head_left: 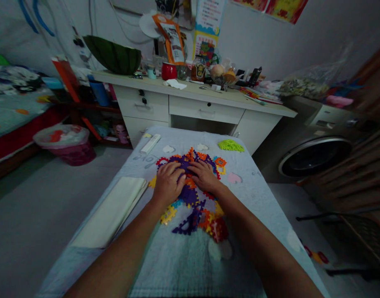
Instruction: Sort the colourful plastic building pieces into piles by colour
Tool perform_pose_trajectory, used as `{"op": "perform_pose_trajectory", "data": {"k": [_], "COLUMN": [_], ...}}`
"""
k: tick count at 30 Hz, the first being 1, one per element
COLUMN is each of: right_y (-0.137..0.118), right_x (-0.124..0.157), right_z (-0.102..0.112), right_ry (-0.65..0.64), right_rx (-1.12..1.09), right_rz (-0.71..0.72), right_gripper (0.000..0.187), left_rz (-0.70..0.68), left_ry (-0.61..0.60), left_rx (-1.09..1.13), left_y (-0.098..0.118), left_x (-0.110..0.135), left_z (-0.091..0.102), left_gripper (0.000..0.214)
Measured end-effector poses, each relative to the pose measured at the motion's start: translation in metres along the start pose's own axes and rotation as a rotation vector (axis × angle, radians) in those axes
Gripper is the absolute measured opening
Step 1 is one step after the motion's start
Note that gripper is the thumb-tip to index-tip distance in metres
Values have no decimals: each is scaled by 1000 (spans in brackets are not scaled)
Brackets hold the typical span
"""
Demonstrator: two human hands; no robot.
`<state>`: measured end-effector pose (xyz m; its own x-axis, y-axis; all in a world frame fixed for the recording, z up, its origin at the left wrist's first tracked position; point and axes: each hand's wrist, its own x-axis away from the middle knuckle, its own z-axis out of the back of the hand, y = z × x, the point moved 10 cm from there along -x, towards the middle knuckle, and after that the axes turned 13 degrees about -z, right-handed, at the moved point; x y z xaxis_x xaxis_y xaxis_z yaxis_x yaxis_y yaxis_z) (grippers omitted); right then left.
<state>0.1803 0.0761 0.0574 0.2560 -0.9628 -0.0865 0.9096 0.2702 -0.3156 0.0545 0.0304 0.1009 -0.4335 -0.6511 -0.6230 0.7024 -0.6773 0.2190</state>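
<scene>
A heap of toothed plastic interlocking pieces [189,195] in purple, orange, red, yellow and blue lies on the cloth-covered table. My left hand [168,179] rests palm down on the heap's left side, fingers stretched over purple pieces. Opposite it, my right hand [204,174] lies over the right side with its fingers spread. A purple piece [185,165] shows between the fingertips. Whatever sits under both palms is hidden. Nearer me are a dark purple triangular piece [190,221], a yellow piece [168,215] and a red piece [220,229].
A folded pale cloth [112,211] lies along the table's left side, and a white narrow box [151,144] sits behind it. Lime-green pieces [230,145] are at the back right. Beyond stands a cluttered white desk [205,105], with a washing machine [316,145] on the right.
</scene>
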Motion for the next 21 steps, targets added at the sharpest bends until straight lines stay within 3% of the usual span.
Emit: {"op": "perform_pose_trajectory", "data": {"k": [3, 6, 9, 12, 15, 18, 21], "right_y": [8, 17, 13, -6, -25, -28, -16], "right_x": [4, 13, 29, 54, 77, 83, 71], "right_z": [3, 10, 20, 24, 13, 0, -2], "right_ry": [7, 14, 35, 20, -71, -109, -48], "right_rx": [-22, -22, -45, -94, -93, -24, 46], "right_rz": [-2, -2, 29, 94, 156, 150, 83], "right_gripper": [40, 25, 25, 50, 73, 69, 59], "left_rz": [180, 259, 206, 102, 59, 54, 58], "left_ry": [-41, -155, -245, -272, -260, -199, -133], "left_rx": [-153, -167, -82, 13, 88, 132, 142], "left_y": [-32, -48, -44, -32, -25, -23, -24], "left_x": [10, 17, 18, 14, 12, 9, 7], "left_z": [-4, -21, -39, -47, -47, -40, -31], "left_gripper": [33, 45, 44, 39, 37, 33, 31]}}
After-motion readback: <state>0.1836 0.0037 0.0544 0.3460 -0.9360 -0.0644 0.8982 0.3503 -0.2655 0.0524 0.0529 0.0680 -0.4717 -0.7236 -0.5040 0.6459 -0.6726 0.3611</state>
